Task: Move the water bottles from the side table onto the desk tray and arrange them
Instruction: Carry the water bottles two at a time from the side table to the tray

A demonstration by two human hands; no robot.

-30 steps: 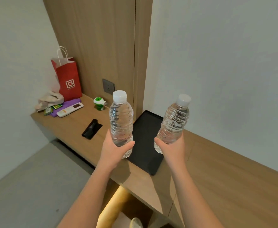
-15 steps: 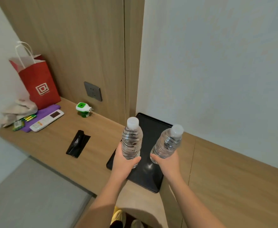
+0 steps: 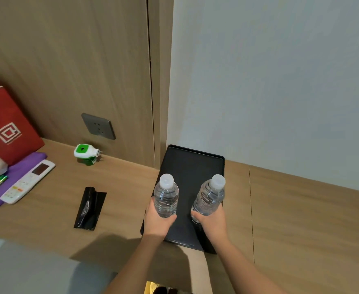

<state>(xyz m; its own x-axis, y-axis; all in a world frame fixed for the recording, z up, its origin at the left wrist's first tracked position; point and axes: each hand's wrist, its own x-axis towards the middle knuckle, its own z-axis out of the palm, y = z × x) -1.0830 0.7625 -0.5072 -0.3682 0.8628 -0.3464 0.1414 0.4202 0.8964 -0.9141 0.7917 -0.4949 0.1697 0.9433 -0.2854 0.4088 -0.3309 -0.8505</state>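
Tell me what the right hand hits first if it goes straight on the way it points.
Probably the black tray: the right hand, gripping a water bottle, points forward over its bare surface. Nothing else shows before the wall; depth is unclear.

The head view looks down, seemingly close, over the wooden desk.

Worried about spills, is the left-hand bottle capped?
Capped: a white cap tops the bottle, which the left hand grips low.
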